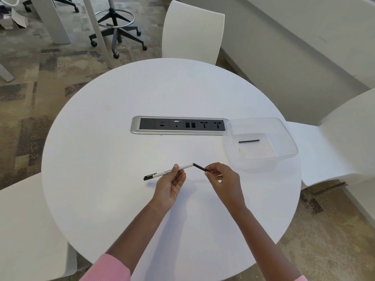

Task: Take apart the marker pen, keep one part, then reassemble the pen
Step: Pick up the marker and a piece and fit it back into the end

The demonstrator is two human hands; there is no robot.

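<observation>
My left hand (170, 184) grips a white marker pen barrel (164, 171) with a black cap on its left end, held just above the round white table (105, 151). My right hand (222, 179) pinches a thin black rod (200, 167), whose tip sits at the open right end of the barrel. A second thin black rod (249, 141) lies flat inside a clear plastic container (284, 136) at the table's right side.
A grey power and socket strip (178, 125) is set into the table's middle. White chairs stand behind (192, 31), to the right (334, 138) and at the lower left (26, 230). A wheeled stool (116, 27) stands on the carpet at the back.
</observation>
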